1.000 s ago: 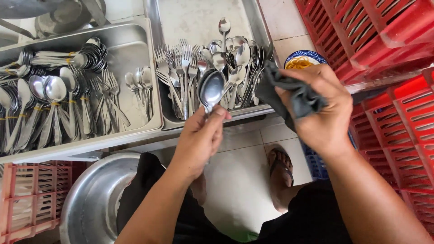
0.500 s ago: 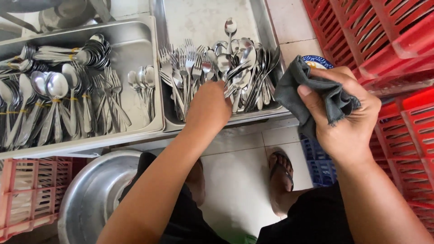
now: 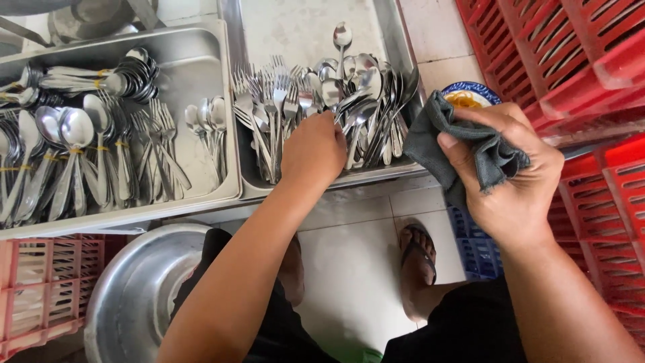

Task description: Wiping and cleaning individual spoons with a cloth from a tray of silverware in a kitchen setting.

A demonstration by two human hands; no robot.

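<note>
Below, left hand (image 3: 314, 149) lowered into loose cutlery pile (image 3: 322, 107) at near edge of right steel tray (image 3: 403, 40); fingers buried among forks and spoons, grip not discernible. Right hand (image 3: 510, 181) closed around grey cloth (image 3: 463, 144), clear of tray. Judged risks: fork tines pricking fingers; tangled pieces dragged over near rim onto tiled floor (image 3: 356, 249).

My left hand (image 3: 313, 149) no longer holds up a spoon; it has dropped into the loose cutlery (image 3: 322, 107).
</note>
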